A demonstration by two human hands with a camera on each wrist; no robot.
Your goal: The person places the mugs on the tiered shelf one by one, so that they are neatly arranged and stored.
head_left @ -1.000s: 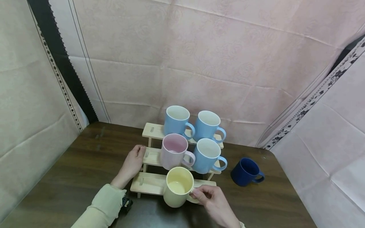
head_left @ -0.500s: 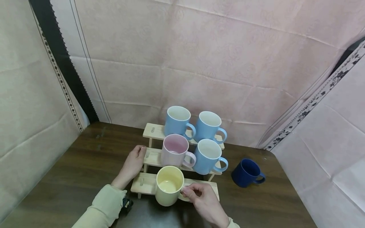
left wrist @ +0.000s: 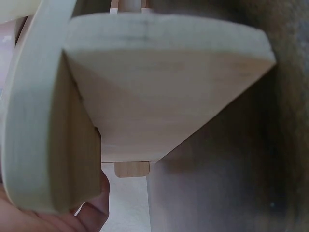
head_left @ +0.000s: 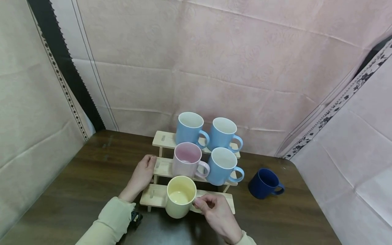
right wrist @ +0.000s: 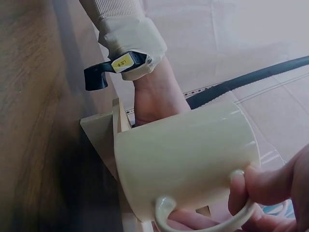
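My right hand [head_left: 218,216] pinches the handle of a pale yellow mug [head_left: 177,208], thumb and fingers closing on it in the right wrist view. The mug is upright, in front of the lowest step of a three-tier wooden stand [head_left: 152,196]; whether it touches the step, I cannot tell. My left hand [head_left: 143,175] grips the left end of the middle step, fingers [left wrist: 91,215] wrapped round its edge in the left wrist view. Beside that hand on the middle step stand a pink mug [head_left: 183,168] and a light blue mug [head_left: 218,175].
Two more light blue mugs, one on the left [head_left: 186,134] and one on the right [head_left: 218,137], occupy the top step. A dark blue mug [head_left: 260,189] stands on the brown table [head_left: 294,211] right of the stand. Pale cloth [head_left: 214,68] hangs behind and at both sides.
My right hand has carried the yellow mug left and slightly back along the front of the lowest step, mostly in the first half second. My left hand keeps its grip on the stand.
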